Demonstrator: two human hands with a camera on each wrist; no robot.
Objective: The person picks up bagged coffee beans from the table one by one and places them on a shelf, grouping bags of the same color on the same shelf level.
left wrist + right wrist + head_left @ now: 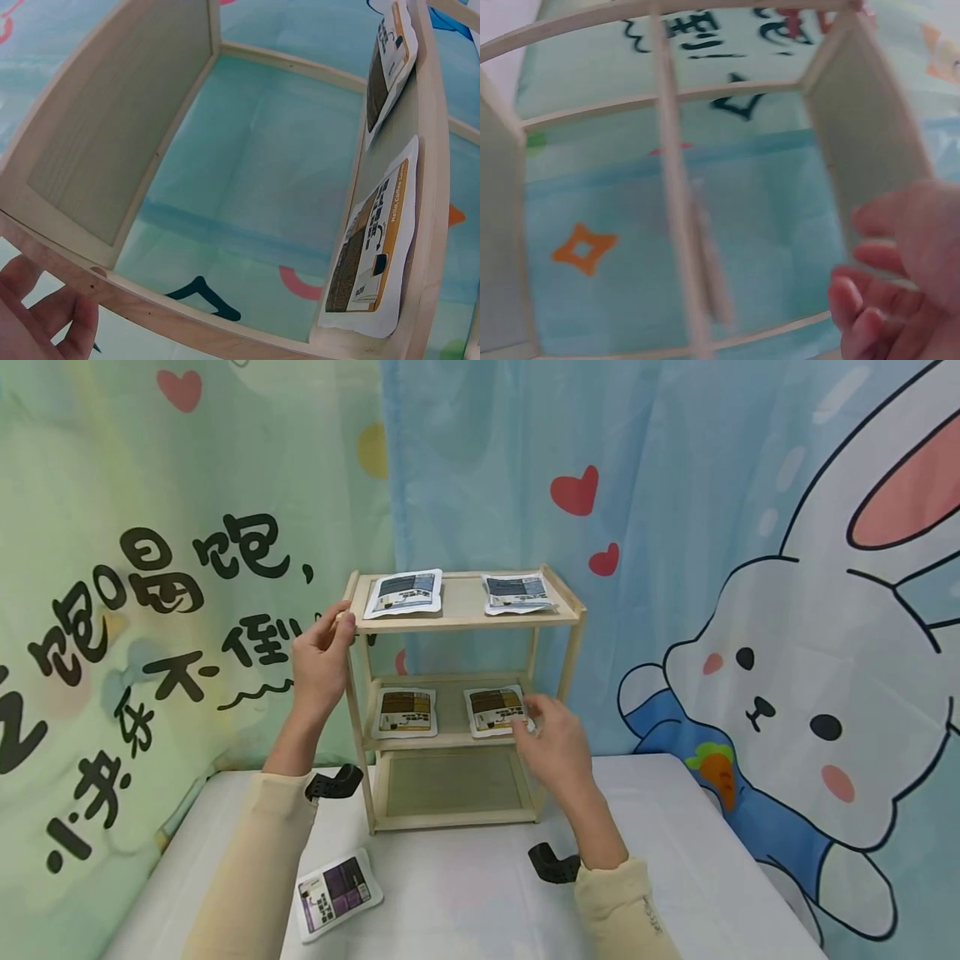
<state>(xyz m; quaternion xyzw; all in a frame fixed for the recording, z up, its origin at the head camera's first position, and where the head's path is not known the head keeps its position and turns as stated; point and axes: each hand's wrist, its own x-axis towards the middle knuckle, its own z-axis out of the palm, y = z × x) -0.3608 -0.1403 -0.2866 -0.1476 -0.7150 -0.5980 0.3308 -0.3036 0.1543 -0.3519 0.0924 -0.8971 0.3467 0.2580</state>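
Observation:
A three-tier wooden shelf rack stands on the table. My left hand grips its upper left corner; in the left wrist view, curled fingers meet the side frame. My right hand is at the right-hand brown-and-yellow pouch on the middle tier, fingertips overlapping its right edge. In the right wrist view, this hand's fingers are loosely bent with nothing between them. A matching brown pouch lies left on that tier. The top tier bears two blue-and-white pouches, one left and one right.
A purple-and-white pouch lies on the white table, in front of the rack's left side near my left forearm. The bottom tier shows a bare panel. Printed curtains hang behind the table.

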